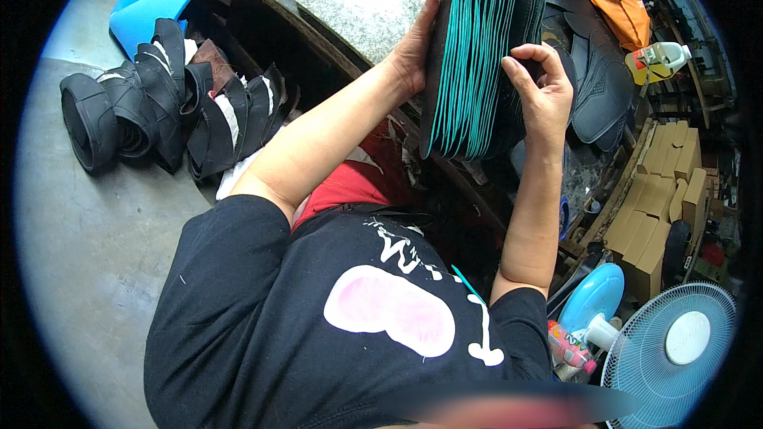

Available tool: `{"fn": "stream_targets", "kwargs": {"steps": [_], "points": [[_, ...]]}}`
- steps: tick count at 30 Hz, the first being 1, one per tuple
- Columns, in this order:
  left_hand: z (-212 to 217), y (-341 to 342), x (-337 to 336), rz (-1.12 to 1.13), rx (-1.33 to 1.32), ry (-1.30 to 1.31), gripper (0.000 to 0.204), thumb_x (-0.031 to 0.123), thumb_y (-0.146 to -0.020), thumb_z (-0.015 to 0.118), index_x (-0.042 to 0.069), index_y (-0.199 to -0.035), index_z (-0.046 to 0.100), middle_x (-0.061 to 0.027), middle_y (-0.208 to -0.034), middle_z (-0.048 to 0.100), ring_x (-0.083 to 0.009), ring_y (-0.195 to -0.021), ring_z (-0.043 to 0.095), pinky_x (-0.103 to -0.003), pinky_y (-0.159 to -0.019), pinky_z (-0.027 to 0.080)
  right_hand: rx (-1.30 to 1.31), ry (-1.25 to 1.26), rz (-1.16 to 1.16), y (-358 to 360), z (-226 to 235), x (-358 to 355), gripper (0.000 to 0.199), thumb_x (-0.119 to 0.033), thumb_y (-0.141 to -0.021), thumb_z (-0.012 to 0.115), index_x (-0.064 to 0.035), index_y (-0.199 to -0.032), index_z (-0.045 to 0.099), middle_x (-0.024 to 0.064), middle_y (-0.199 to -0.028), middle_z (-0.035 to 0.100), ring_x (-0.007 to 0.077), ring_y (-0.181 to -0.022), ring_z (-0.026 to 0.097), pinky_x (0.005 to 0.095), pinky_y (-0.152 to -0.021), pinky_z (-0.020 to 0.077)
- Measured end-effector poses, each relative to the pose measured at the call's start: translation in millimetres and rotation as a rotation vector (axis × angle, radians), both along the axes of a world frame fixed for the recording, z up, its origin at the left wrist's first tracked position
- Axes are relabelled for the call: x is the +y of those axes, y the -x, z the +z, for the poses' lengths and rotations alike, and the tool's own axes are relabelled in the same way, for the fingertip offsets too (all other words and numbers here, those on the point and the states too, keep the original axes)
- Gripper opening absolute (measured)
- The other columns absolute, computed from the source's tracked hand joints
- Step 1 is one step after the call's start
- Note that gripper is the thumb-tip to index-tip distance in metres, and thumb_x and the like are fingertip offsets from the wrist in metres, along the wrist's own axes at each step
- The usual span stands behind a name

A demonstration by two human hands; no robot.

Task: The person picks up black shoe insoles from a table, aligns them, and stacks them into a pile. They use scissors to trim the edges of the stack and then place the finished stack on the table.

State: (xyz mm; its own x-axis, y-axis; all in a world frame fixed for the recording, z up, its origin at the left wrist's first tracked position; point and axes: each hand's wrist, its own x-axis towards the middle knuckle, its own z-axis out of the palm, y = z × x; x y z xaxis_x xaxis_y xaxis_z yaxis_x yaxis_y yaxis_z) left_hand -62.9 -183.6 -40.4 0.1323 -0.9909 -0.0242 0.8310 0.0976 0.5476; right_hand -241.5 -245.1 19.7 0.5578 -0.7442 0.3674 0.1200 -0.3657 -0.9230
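Observation:
A thick stack of black, sole-shaped pieces with teal edges (477,56) is held up over the front edge of the workbench. My left hand (415,52) grips its left side, the thumb up along the outer black face and the other fingers hidden behind. At the stack's right side is my right hand (544,83), with thumb and index fingertips brought close together. Whatever lies between those fingertips is too small to make out. More black shaped pieces (598,103) lie overlapping on the bench, just right of my right hand.
A pale stone slab (358,12) lies on the bench behind my left hand. Bundled black pieces (135,115) and a blue sheet (151,16) are on the left. Rightward are an orange bag (616,8), a yellow-liquid jug (658,62), cardboard boxes (648,206) and a fan (675,349).

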Motion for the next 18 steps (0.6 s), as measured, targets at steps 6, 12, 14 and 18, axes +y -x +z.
{"fn": "stream_targets", "kwargs": {"steps": [6, 12, 14, 18], "points": [[-0.6, 0.2, -0.2, -0.002, -0.014, 0.017, 0.089, 0.078, -0.074, 0.059, 0.009, -0.131, 0.057, -0.0111, -0.116, 0.068, -0.0237, -0.100, 0.069, -0.046, -0.087, 0.059, -0.027, 0.024, 0.036, -0.4, -0.1, 0.1, 0.020, -0.004, -0.082, 0.077, -0.0027, -0.098, 0.066, -0.0021, -0.097, 0.057, 0.0051, -0.083, 0.056, 0.0188, -0.074, 0.0454], [0.5, 0.4, 0.3, -0.032, 0.048, 0.037, 0.086, 0.076, -0.075, 0.061, 0.010, -0.129, 0.058, -0.0107, -0.112, 0.069, -0.0229, -0.096, 0.070, -0.044, -0.084, 0.060, -0.084, -0.022, 0.024, 4.2, -0.7, -2.5, 0.021, 0.003, -0.085, 0.067, -0.0067, -0.103, 0.065, -0.0051, -0.093, 0.059, 0.0012, -0.075, 0.053, 0.0153, -0.066, 0.0417], [0.5, 0.6, 0.7, -0.005, 0.034, 0.019, 0.085, 0.076, -0.075, 0.061, 0.010, -0.129, 0.058, -0.0106, -0.112, 0.069, -0.0226, -0.095, 0.071, -0.044, -0.083, 0.061, -0.025, 0.091, 0.008, 3.3, -1.6, -4.2, 0.015, 0.000, -0.086, 0.066, -0.0069, -0.099, 0.069, -0.0026, -0.096, 0.060, 0.0044, -0.079, 0.055, 0.0188, -0.070, 0.0452], [0.8, 0.1, 1.4, -0.009, -0.044, 0.031, 0.092, 0.078, -0.073, 0.062, 0.009, -0.133, 0.054, -0.0102, -0.113, 0.068, -0.0194, -0.097, 0.070, -0.043, -0.085, 0.060, 0.009, 0.195, -0.058, 1.3, -3.0, -2.1, 0.009, -0.008, -0.085, 0.072, -0.0050, -0.093, 0.071, 0.0016, -0.103, 0.061, 0.0081, -0.086, 0.058, 0.0230, -0.078, 0.0474]]}}
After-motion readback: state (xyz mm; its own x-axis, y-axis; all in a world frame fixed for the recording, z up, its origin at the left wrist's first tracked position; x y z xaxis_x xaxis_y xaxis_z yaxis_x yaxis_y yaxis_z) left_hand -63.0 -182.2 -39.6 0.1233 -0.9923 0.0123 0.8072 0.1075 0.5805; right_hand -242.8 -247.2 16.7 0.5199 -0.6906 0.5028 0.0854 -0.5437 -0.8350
